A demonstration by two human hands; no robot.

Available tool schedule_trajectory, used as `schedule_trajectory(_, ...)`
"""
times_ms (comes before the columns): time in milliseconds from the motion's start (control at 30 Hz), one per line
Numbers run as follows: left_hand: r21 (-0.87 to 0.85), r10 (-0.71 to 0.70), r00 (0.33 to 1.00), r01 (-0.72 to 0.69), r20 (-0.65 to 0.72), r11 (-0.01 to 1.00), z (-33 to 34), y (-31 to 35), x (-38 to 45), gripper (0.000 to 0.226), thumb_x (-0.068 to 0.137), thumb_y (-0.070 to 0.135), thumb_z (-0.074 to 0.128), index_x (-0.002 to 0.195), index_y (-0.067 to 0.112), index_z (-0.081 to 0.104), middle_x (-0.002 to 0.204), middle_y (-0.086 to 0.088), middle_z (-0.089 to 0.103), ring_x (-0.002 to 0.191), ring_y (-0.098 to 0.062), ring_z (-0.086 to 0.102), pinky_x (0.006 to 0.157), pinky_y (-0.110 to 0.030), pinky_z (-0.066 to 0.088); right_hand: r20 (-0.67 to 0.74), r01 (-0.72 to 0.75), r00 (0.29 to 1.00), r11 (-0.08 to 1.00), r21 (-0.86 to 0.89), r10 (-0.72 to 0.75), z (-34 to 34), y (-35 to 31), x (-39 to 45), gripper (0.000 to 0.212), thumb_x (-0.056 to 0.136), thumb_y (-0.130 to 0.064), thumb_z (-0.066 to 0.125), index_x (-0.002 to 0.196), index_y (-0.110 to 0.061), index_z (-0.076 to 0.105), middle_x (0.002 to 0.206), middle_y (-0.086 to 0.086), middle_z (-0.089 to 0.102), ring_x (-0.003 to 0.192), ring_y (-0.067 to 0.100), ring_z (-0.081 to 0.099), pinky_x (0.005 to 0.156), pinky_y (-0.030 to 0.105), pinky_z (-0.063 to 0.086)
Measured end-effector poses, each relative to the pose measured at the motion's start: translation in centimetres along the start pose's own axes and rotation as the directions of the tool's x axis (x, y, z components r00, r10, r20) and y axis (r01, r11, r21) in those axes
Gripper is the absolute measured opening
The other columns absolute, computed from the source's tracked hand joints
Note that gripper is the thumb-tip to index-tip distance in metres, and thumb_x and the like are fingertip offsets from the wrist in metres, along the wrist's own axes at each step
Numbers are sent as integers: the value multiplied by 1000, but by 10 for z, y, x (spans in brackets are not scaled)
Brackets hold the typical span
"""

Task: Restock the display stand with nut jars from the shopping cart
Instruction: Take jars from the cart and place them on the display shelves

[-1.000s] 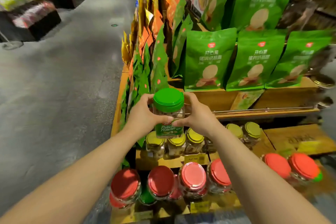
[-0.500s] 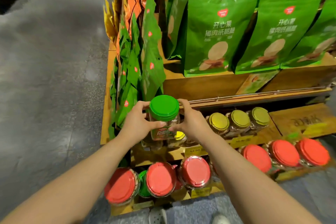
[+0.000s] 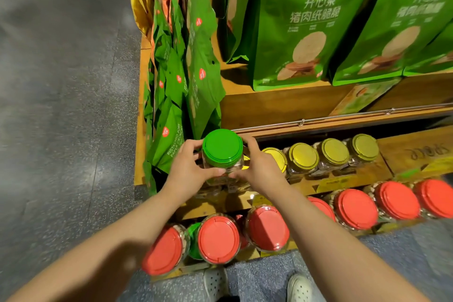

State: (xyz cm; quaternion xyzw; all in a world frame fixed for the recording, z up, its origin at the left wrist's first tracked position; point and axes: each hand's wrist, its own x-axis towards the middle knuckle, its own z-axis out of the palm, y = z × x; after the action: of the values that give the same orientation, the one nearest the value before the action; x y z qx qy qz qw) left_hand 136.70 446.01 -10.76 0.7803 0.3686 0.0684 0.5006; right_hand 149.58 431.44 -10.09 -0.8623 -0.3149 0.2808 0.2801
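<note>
A clear nut jar with a green lid (image 3: 222, 148) is held upright between both hands above the left end of the middle shelf (image 3: 353, 180) of the wooden display stand. My left hand (image 3: 187, 170) grips its left side, fingers curled round it. My right hand (image 3: 259, 169) grips the right side. A row of yellow-lidded jars (image 3: 334, 152) stands to the right on that shelf. Red-lidded jars (image 3: 268, 228) fill the lowest shelf. The held jar's base is hidden by my hands. The shopping cart is out of view.
Green snack bags (image 3: 304, 22) stand on the top shelf, with more green and orange bags (image 3: 171, 61) along the stand's left side. A metal rail (image 3: 343, 117) runs above the yellow-lidded jars. Grey floor (image 3: 61, 105) lies to the left. My shoes (image 3: 299, 288) are below.
Both hands have carried the green-lidded jar lower and closer to the middle shelf. The view has tilted down toward the stand.
</note>
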Motion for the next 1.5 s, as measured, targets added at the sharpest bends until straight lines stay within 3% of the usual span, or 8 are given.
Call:
schedule_trajectory(133, 16, 11, 1000, -10, -17, 1000, 2, -6, -2, 83, 60, 30, 98, 122, 34, 43, 140, 1, 52, 121, -11, 53, 102, -36, 50, -7, 20, 1000, 999, -31, -20, 5, 3, 0, 98, 79, -21, 87, 154, -31, 25, 97, 7, 73, 62, 6, 52, 52, 16, 35)
schedule_trajectory(267, 60, 22, 1000, -22, -9, 998, 2, -7, -4, 85, 59, 32, 98, 122, 35, 41, 140, 2, 50, 120, -8, 51, 104, -39, 51, -18, 29, 999, 999, -27, -30, 9, 4, -5, 99, 79, -22, 87, 154, -31, 24, 118, 6, 73, 89, 23, 70, 69, 27, 51)
schedule_trajectory(600, 160, 3, 1000, -5, 15, 987, -2, 1, -14, 97, 63, 34, 96, 140, 20, 40, 145, -1, 47, 123, -9, 50, 108, -36, 48, 0, -5, 1000, 999, -37, 5, 12, -1, -15, 99, 82, -21, 85, 157, -29, 19, 118, 7, 72, 95, 21, 69, 72, 24, 44)
schedule_trajectory(800, 322, -27, 993, -12, 117, 947, -13, 26, -26, 126, 64, 39, 95, 159, 21, 15, 160, -9, 27, 144, -25, 37, 120, -39, 31, 43, -100, 994, 994, -40, 102, 2, -11, -31, 118, 77, -22, 89, 162, -32, 9, 161, 5, 39, 139, 28, 49, 103, 36, 48)
schedule_trajectory(1033, 725, -21, 978, -141, 209, 674, -14, 107, -68, 119, 74, 57, 83, 160, 26, 7, 167, -17, 3, 151, -41, 21, 116, -54, 36, 24, -152, 987, 979, -138, 157, -44, -6, -78, 100, 77, -31, 89, 158, -28, 30, 147, 7, 55, 124, 28, 60, 98, 37, 50)
schedule_trajectory(1233, 801, 128, 940, -337, 317, 494, 7, 191, -111, 94, 76, 65, 76, 151, 28, 34, 158, -7, 32, 149, -33, 28, 109, -52, 45, -31, -193, 981, 951, -241, 191, -107, 12, -127, 69, 84, -29, 80, 146, -30, 50, 131, 5, 66, 119, 28, 62, 93, 40, 55)
schedule_trajectory(1333, 803, 160, 909, -415, 384, 428, 37, 228, -130, 90, 72, 71, 76, 144, 30, 43, 142, -1, 49, 130, -28, 51, 95, -48, 53, -80, -217, 976, 932, -291, 202, -151, 31, -166, 73, 80, -39, 83, 145, -30, 51, 130, 6, 66, 121, 29, 61, 96, 39, 53)
schedule_trajectory(1500, 756, 224, 824, -567, 521, 328, 107, 290, -167, 91, 71, 74, 73, 146, 33, 42, 135, 1, 54, 122, -24, 57, 88, -43, 55, -157, -307, 951, 883, -356, 267, -226, 76, -245, 72, 81, -43, 82, 144, -31, 50, 129, 2, 66, 121, 28, 60, 93, 38, 53)
